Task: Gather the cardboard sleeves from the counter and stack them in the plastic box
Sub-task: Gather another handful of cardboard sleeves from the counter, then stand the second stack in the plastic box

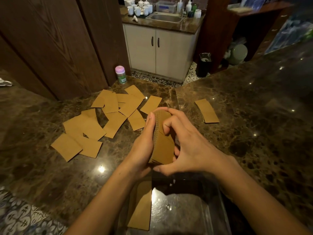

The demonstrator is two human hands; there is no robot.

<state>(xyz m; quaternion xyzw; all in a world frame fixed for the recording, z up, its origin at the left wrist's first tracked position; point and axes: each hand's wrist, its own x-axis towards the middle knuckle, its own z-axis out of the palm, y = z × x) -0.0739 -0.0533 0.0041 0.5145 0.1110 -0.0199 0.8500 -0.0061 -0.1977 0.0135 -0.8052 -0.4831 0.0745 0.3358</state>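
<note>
A small stack of brown cardboard sleeves (163, 148) stands on edge between both hands above the marble counter (254, 133). My left hand (144, 146) presses its left side and my right hand (191, 146) pinches its top and lower corner. Several loose sleeves (94, 126) lie scattered flat on the counter to the left. A separate neat stack of sleeves (207, 110) rests to the right. The clear plastic box (186, 209) sits just below my wrists, with sleeves (141, 212) leaning along its left side.
A pink-lidded jar (121, 74) stands at the counter's far edge beside a dark wooden panel (50, 39). Beyond are a cabinet with a sink (165, 17), white cups (138, 8) and a black bin (204, 64) on the tiled floor.
</note>
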